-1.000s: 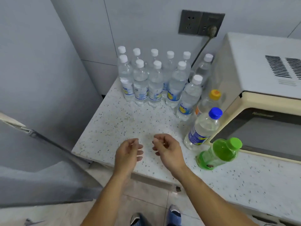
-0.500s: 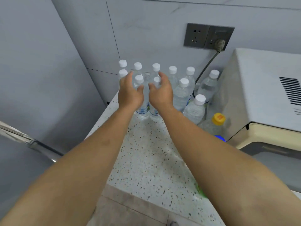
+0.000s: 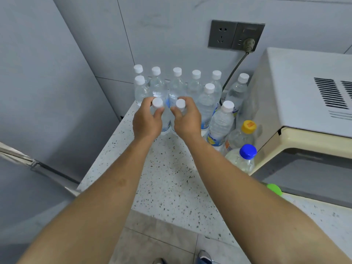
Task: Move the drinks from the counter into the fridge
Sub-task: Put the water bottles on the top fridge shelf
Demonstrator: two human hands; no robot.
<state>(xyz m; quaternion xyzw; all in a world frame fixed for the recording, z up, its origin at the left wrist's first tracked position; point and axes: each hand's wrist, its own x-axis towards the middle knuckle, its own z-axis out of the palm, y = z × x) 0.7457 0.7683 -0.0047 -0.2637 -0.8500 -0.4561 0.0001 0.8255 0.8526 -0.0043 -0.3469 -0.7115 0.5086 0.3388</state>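
The left hand (image 3: pixel 146 121) curls its fingers round the neck of one white-capped water bottle (image 3: pixel 158 103); the right hand (image 3: pixel 187 121) does the same with its neighbour (image 3: pixel 180 104), thumb and fingers closed just under the cap; taking one bottle per hand likely halves the trips to the fridge. Both bottles stand upright on the speckled counter (image 3: pixel 171 183), to the left of the microwave (image 3: pixel 297 103); the necks give a narrow, firm hold where the bodies would be too wide and slippery. They are the front pair of the cluster of water bottles (image 3: pixel 196 86), which stays packed against the wall behind them, left of the microwave; taking the front ones first keeps the rest from being knocked over. Closer to the microwave's front corner stand a yellow-capped bottle (image 3: pixel 248 127) and a blue-capped bottle (image 3: pixel 247 152); a green cap (image 3: pixel 274 188) peeks out below the microwave door, its bottle hidden by the forearm. The grey fridge door (image 3: pixel 28 168) lies far left of the microwave, beyond the counter's edge; the lift seems about to begin.
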